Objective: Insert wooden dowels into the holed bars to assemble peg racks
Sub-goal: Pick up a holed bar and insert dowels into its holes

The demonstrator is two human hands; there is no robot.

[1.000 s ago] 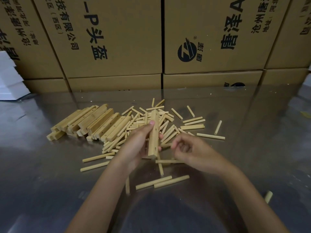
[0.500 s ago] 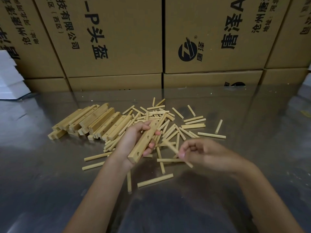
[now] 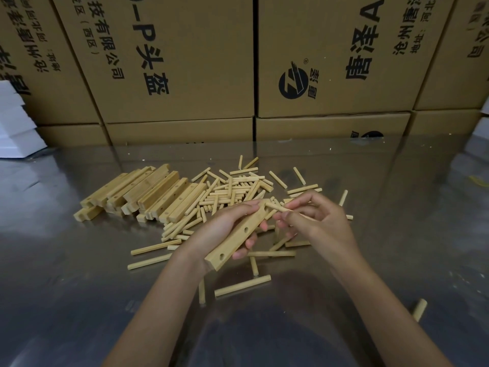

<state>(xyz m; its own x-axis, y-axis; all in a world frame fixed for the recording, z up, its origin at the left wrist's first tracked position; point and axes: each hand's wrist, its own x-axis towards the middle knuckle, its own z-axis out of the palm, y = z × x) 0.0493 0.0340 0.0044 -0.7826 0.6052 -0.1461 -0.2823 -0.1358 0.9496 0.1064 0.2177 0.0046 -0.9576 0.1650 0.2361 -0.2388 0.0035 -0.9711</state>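
My left hand (image 3: 225, 229) grips a pale wooden bar (image 3: 239, 235) with holes along its top face, held slantwise above the table. My right hand (image 3: 317, 221) pinches a thin wooden dowel (image 3: 276, 207) whose tip touches the bar's far end, near its upper hole. A stack of holed bars (image 3: 148, 193) lies to the left. Loose dowels (image 3: 238, 188) are heaped behind my hands and scattered around them.
The work surface is a reflective metal table (image 3: 79, 287). Printed cardboard boxes (image 3: 185, 62) wall off the back. White foam blocks (image 3: 16, 128) sit at the far left. Stray dowels lie near me, one (image 3: 242, 285) in front and one (image 3: 420, 309) at the right.
My left hand has tipped the bar from upright to slanted with its holes facing up. My right hand picked a dowel off the table and brought it to the bar's far end.
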